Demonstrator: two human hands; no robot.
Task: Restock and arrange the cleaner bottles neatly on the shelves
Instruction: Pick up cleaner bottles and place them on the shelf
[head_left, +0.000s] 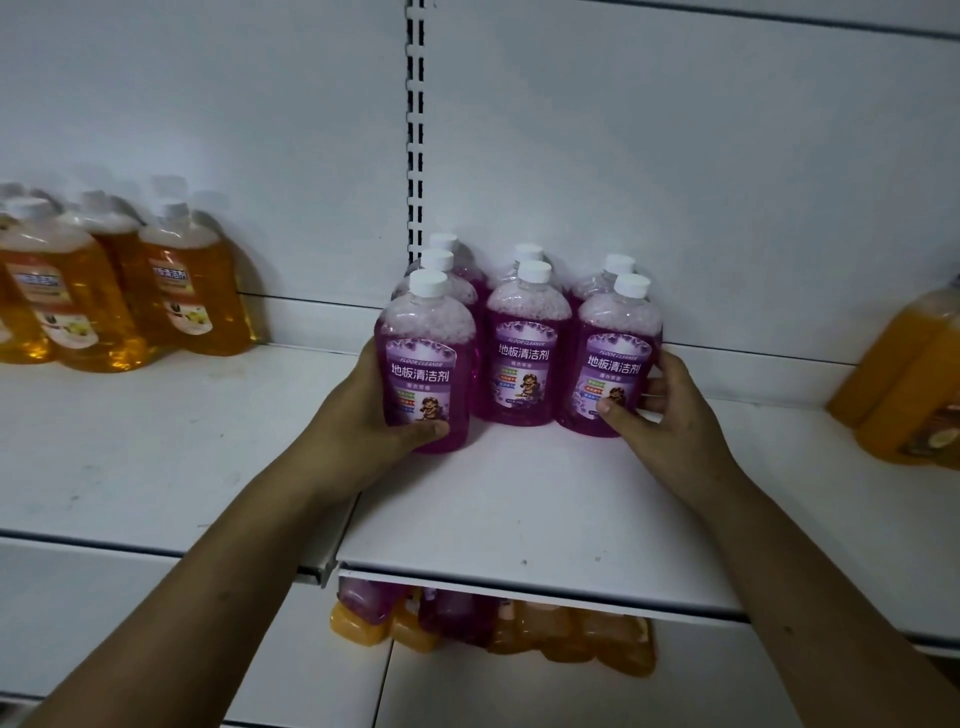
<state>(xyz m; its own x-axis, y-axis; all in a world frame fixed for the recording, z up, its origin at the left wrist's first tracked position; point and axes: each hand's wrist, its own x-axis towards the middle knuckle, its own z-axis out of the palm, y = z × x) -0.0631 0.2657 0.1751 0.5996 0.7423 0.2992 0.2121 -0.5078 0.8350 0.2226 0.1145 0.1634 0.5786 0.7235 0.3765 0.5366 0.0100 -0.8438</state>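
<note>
Head view. Grips left bottle (426, 364) with left hand (363, 410): thumb laid across the lower front under the label, fingers wrapped behind and hidden. Grips right bottle (615, 364) with right hand (670, 415): thumb tip pressed on the lower label corner, fingers curled round the outer side. Leaves middle bottle (524, 358) untouched between the two.

Shows all three upright at the front of a seven-bottle purple block near the back of the shelf (519, 509): three deep on the left, two deep in the middle and on the right. Places left bottle slightly forward of the row; cannot tell whether its base rests on the surface or clears it.

Clear plastic bodies with rounded shoulders, purple liquid under pale foam, white ribbed caps, glossy purple labels. Smooth white shelf, lightly scuffed, with a panel joint under the left forearm.

Open surface from the block to the front edge and on both sides. Orange bottles (130, 291) well apart to the left; far orange bottles (904, 379) at the right margin. Slotted post (415, 130) rising behind the left column. Lower bottles (493, 623), purple and orange, partly hidden under the front edge.
</note>
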